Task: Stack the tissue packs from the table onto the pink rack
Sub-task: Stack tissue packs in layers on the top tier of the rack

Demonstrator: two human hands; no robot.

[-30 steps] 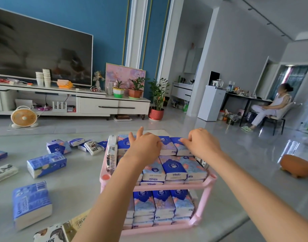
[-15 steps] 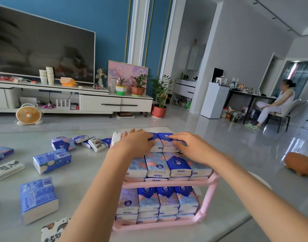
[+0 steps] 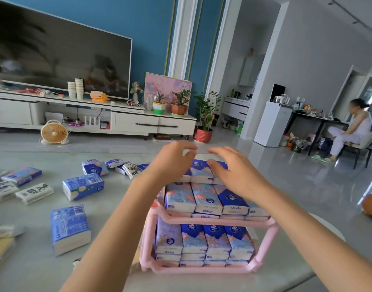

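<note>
Tissue packs (image 3: 204, 199) fill both tiers of the pink rack (image 3: 148, 239), which stands near the front edge of the table (image 3: 109, 220). The upper tier carries a near row and a far row (image 3: 200, 168) behind it. Half a second ago we had both hands pressed flat down onto that far row. Now they have lifted off it and the fingers have loosened.

Our left hand (image 3: 172, 161) hovers above the left end of the far row, fingers arched, thumb and forefinger close together with nothing between them. Our right hand (image 3: 235, 173) hangs over the right end, palm down and fingers spread in a relaxed curve. Its thumb lies close to a pack's top, and we cannot tell whether it touches. Neither hand holds anything, and both forearms reach in from the lower corners.

Loose packs (image 3: 83, 186) lie scattered on the table to the left of the rack, well apart from it, where they lay before.
</note>
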